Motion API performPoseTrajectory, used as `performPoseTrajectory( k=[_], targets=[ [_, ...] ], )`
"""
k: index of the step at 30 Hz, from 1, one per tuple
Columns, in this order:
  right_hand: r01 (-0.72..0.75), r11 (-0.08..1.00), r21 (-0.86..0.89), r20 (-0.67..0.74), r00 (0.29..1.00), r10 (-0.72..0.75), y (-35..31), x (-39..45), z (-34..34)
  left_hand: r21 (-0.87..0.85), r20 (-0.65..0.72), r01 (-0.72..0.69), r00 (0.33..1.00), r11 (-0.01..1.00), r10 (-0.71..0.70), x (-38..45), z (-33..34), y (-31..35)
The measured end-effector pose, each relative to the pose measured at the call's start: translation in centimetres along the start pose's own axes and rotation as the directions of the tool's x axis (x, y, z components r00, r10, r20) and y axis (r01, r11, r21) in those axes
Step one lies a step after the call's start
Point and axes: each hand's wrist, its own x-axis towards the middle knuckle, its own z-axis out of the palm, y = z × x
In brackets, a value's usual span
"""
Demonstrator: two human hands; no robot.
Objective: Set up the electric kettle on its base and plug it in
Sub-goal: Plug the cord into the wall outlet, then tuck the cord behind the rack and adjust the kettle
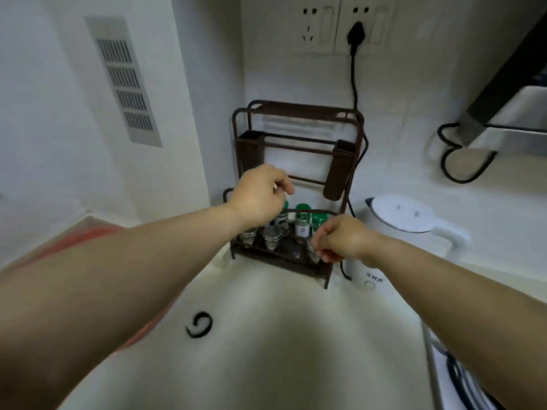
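I saw kettle (405,220) just right of right hand (343,241), judged it rigid, smooth; take by handle (450,233). Left hand (260,196), right hand: fingers loosely curled, holding nothing. Plug (357,34) sat in socket.

Kettle: white electric kettle (405,220) stands on the worktop (266,335), just right of the rack, lid closed, handle pointing right.
Plug: black plug (356,35) sits in the right wall socket (365,25); its cord (353,81) drops behind the rack.
Rack: dark metal rack (296,137) holds green-capped jars (302,223).
Left hand: left hand (260,196) hovers before the rack, fingers curled, holding nothing visible.
Right hand: right hand (340,241) hovers beside the kettle, fingers loosely curled.
Worktop: small black curled item (199,325) lies near the left forearm.
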Motion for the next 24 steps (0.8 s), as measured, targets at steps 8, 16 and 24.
performPoseTrajectory(
  k=[8, 16, 24],
  targets=[
    [0.066, 0.988, -0.141, 0.345, 0.938, -0.013, -0.6, 2.2, 16.2, 0.454, 0.452, 0.32, 0.721, 0.831, -0.525, -12.1, -0.8, -12.5],
    [0.17, 0.946, -0.275, 0.454, 0.891, -0.028, 0.0, 4.4, 23.8, 0.607, 0.551, 0.264, 0.54, 0.749, -0.636, -17.1, 1.3, -17.3],
    [0.093, 0.992, -0.081, 0.224, 0.972, -0.073, -0.3, 3.8, 21.8, 0.287, 0.457, 0.613, 0.588, 0.737, -0.667, -16.5, 2.1, -15.5]
  ],
)
